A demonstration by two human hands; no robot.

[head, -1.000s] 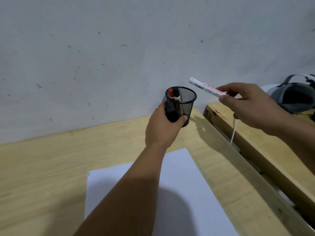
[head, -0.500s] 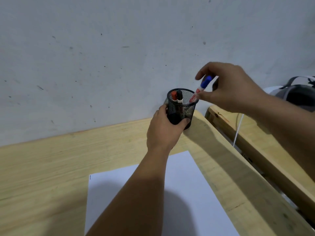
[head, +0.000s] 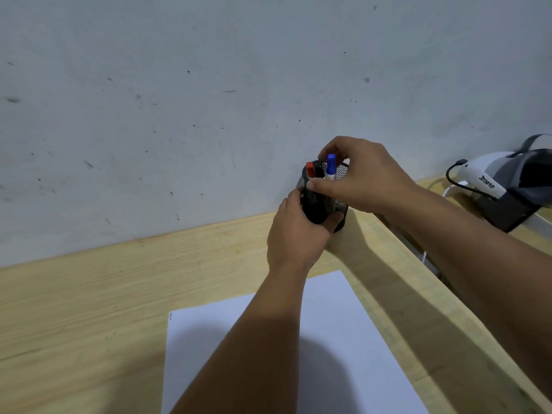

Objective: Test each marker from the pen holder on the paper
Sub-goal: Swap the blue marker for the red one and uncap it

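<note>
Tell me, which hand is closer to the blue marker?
Right. The right hand is at the blue marker, fingers around its cap above the pen holder. The left hand is lower, gripping the holder's side.

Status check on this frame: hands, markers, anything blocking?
Left hand grips pen holder. Right hand pinches blue-capped marker, upright in holder beside red and black caps. Paper nearly blank; arms cross above it.

Black mesh pen holder (head: 327, 201) upright, red (head: 310, 169), black (head: 319, 170), blue-capped markers (head: 331, 170) inside, white paper (head: 343, 333) flat
</note>
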